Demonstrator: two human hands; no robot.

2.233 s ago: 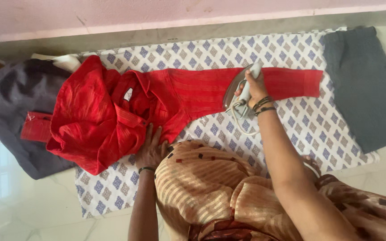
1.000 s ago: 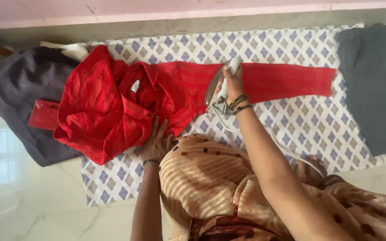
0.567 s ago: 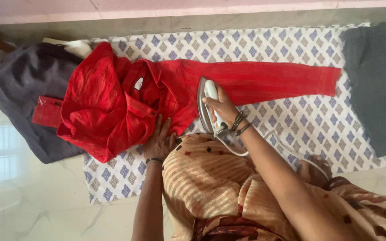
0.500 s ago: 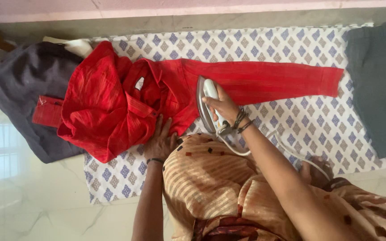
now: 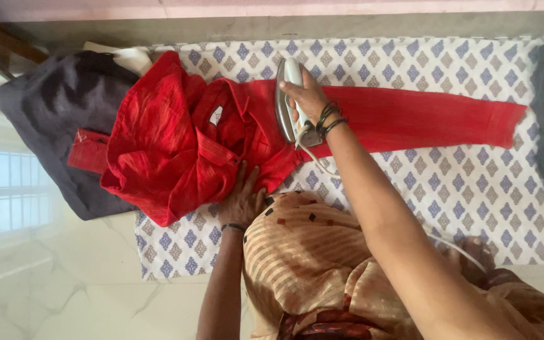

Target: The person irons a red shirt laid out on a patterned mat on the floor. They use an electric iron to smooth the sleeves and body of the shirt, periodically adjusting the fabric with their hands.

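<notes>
A patterned cloth [image 5: 448,182] with blue and brown diamonds covers the floor; its right end is cut off by the picture edge. On it lies a red shirt [image 5: 177,145], the body bunched at the left, one sleeve stretched flat to the right. A dark grey garment [image 5: 51,119] lies partly under the shirt. The right hand [image 5: 310,97] is closed around the handle of a white iron [image 5: 286,101], which stands on the sleeve near the shoulder; its cord is mostly hidden behind the arm. The left hand [image 5: 242,200] lies flat, fingers spread, on the shirt's lower edge, holding nothing.
</notes>
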